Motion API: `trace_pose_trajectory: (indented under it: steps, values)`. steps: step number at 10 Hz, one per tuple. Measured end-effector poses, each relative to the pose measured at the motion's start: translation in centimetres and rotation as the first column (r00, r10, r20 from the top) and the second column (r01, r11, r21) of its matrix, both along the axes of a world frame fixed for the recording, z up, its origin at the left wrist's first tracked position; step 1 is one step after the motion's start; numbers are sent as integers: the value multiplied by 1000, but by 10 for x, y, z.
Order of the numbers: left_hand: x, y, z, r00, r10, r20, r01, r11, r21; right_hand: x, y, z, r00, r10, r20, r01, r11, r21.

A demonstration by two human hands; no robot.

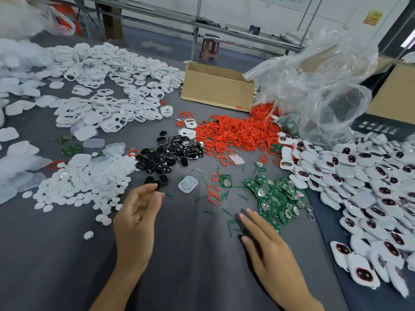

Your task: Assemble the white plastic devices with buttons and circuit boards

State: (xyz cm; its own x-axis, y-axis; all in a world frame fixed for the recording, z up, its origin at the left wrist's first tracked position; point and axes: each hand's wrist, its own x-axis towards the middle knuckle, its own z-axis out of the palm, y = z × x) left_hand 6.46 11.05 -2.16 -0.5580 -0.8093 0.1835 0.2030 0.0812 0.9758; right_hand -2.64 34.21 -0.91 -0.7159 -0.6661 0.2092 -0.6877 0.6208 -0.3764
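Note:
My left hand [137, 216] hovers over the grey table with fingers apart, its fingertips just below a few black buttons [157, 181] at the near edge of the black button pile [170, 153]. It holds nothing. My right hand [267, 248] lies flat and empty, fingers spread, next to the heap of green circuit boards [274, 196]. A single clear-white shell [188, 184] lies between the hands' reach. White frame shells [107, 90] spread across the far left. Finished white devices [370, 191] with dark buttons pile up on the right.
Red rubber rings [233, 133] heap in the middle, with a few loose ones [213, 195] nearer. Small white round pads [85, 182] cover the near left. A cardboard box [215, 86] and crumpled clear plastic bags [318, 86] stand behind. Green offcuts litter the cloth.

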Motion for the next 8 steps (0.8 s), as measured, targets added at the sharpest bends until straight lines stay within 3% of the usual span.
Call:
trace_pose_trajectory:
  steps: [2,3,6,7,8]
  values:
    - [-1,2,1,995,-10,97,18,997,-77,42,-25,-2,989,-143,-26,144,929,340]
    - [-1,2,2,995,8,101,-1,998,-69,52,-50,-3,981,-187,59,149,906,396]
    - [0,-1,-4,992,38,123,-34,999,-31,22,-113,-21,983,-164,77,151,977,150]
    - [-1,-3,-5,995,42,95,-40,999,-13,16,-116,-12,975,-80,206,89,995,-35]
    - [0,-3,-5,994,62,90,-63,998,12,7,-103,19,942,-11,336,212,793,-571]
